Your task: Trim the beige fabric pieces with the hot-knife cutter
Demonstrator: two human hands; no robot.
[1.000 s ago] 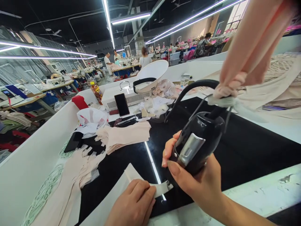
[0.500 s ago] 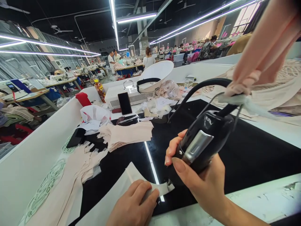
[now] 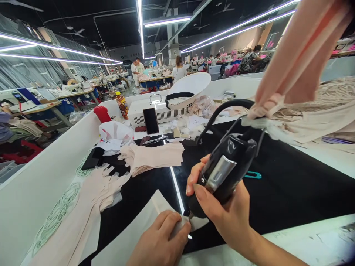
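My right hand [image 3: 222, 210] is wrapped round a black corded handheld tool [image 3: 220, 177] with a metal lever on its side. The tool is tilted, its narrow tip down at the edge of a pale fabric piece [image 3: 133, 231]. With bent fingers, my left hand [image 3: 162, 236] holds this fabric down on the black tabletop [image 3: 294, 192], close beside the tip. A knotted pink cloth strip [image 3: 291, 70] runs up from the top of the tool. What lies under my left fingers is hidden.
Stacked pale pink cut pieces [image 3: 155, 157] lie ahead, and more cut fabric [image 3: 83, 207] with green cord loops [image 3: 59, 210] at the left. Behind stand a phone [image 3: 150, 121], a vented white box [image 3: 141, 112] and a bottle [image 3: 122, 105]. A teal tool [image 3: 253, 175] lies right.
My right hand has moved the tool left, bringing its tip nearer my left fingers along the fabric edge. The teal tool behind it has come into view. My left hand stays on the fabric.
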